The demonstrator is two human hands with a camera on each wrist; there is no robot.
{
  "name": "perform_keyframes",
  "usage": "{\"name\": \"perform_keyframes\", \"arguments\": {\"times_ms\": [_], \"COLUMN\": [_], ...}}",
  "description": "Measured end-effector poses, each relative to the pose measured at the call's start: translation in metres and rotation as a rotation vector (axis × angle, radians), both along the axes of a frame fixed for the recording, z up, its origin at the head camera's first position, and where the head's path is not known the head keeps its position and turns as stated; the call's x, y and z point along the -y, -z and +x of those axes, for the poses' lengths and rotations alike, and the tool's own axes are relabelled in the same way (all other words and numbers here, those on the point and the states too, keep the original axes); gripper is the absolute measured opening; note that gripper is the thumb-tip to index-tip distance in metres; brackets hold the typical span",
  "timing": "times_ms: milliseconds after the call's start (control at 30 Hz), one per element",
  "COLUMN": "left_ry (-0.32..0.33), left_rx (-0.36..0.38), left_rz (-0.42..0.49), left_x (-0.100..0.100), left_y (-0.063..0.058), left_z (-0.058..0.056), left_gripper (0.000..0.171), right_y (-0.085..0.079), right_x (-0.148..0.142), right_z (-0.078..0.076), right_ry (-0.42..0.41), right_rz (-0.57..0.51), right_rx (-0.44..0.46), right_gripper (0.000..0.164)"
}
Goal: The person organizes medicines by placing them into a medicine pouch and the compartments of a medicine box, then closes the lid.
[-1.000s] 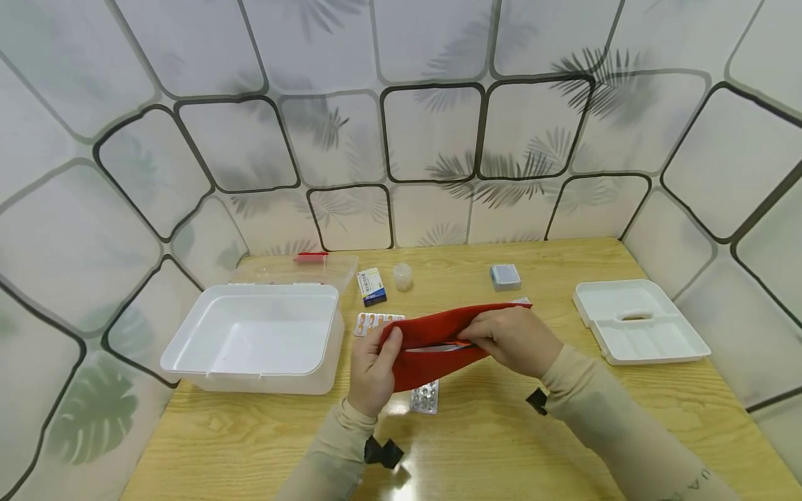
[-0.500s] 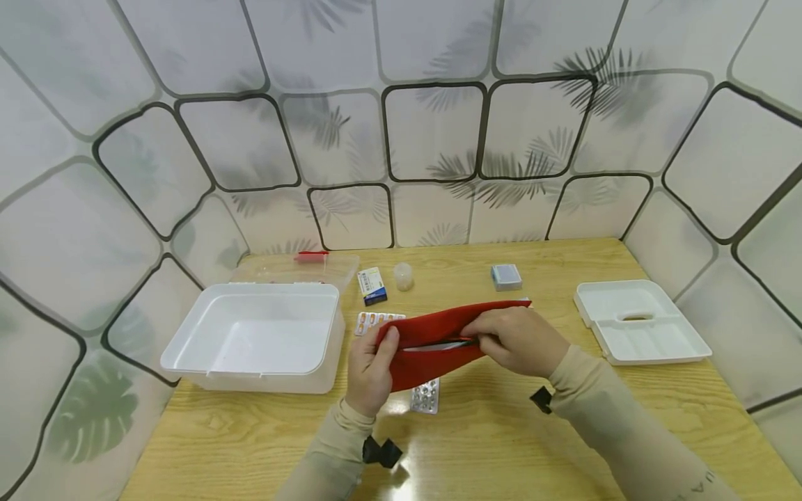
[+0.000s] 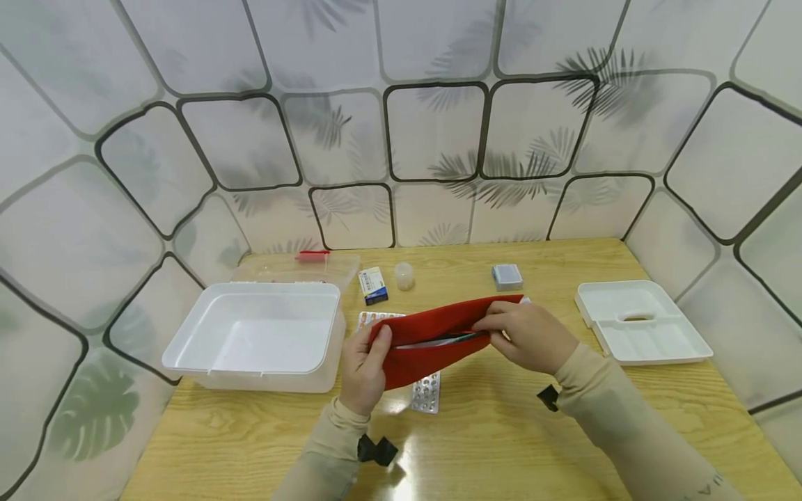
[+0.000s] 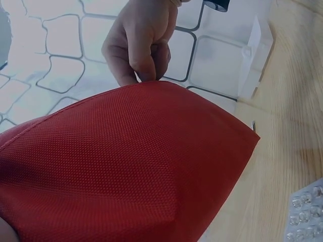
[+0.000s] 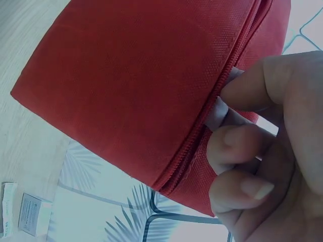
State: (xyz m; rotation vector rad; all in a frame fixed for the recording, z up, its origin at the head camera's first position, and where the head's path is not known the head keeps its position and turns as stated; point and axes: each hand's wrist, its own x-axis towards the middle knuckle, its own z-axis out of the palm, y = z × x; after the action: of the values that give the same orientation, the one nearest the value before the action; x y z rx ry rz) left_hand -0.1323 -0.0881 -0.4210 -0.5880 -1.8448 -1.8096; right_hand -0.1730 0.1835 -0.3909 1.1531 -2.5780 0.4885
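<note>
A red zippered pouch [image 3: 413, 369] is held above the table, its long mouth parted and something white and dark showing inside. My left hand [image 3: 365, 369] grips the pouch's left end, thumb on the near side. At the right part of the mouth, my right hand [image 3: 529, 337] pinches the pouch's edge. Up close in the right wrist view, the thumb and fingers of that hand [image 5: 287, 131] sit right at the zipper [image 5: 214, 93], beside a pale strip. The left wrist view is mostly filled by the pouch's red fabric [image 4: 116, 151].
An open white bin [image 3: 250, 380] with a clear lid [image 3: 278, 271] stands left. Around the pouch lie a silver blister pack [image 3: 426, 395], an orange-capsule pack [image 3: 370, 317], a medicine box [image 3: 373, 287], a round translucent object [image 3: 404, 276] and a pale-blue box [image 3: 507, 277]. A white divided tray [image 3: 664, 341] is right.
The pouch and my left hand have shifted slightly left. My right hand has slid right along the pouch's mouth, and more of the opening shows.
</note>
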Motion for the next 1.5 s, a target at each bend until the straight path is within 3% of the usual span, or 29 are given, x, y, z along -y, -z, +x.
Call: {"name": "perform_keyframes", "arguments": {"times_ms": [167, 400, 567, 700, 900, 1133, 1500], "left_ry": [0.013, -0.022, -0.03, -0.027, -0.022, -0.015, -0.005], "left_rx": [-0.001, 0.009, 0.014, 0.011, 0.02, 0.016, -0.006], "left_rz": [0.014, 0.002, -0.002, 0.003, 0.02, 0.043, 0.009], "left_x": [0.001, 0.008, 0.012, 0.017, 0.023, 0.03, 0.042], "left_y": [0.0, 0.001, 0.002, 0.004, 0.009, 0.013, 0.014], "left_z": [0.0, 0.001, 0.003, 0.007, 0.014, 0.022, 0.029], "left_gripper": [0.02, 0.019, 0.019, 0.021, 0.02, 0.021, 0.021], "right_y": [0.004, 0.0, -0.009, -0.007, 0.015, 0.037, 0.054], "right_x": [0.0, -0.01, -0.022, -0.031, -0.041, -0.036, -0.016], "right_z": [-0.003, -0.011, -0.021, -0.036, -0.07, -0.101, -0.145], "right_ry": [-0.009, -0.024, 0.023, 0.14, 0.314, 0.372, 0.406], "right_rz": [-0.016, -0.176, -0.289, -0.351, -0.382, -0.397, -0.331], "right_rx": [-0.009, -0.087, -0.097, 0.031, 0.265, 0.379, 0.481], "right_gripper": [0.022, 0.017, 0.021, 0.015, 0.022, 0.03, 0.041]}}
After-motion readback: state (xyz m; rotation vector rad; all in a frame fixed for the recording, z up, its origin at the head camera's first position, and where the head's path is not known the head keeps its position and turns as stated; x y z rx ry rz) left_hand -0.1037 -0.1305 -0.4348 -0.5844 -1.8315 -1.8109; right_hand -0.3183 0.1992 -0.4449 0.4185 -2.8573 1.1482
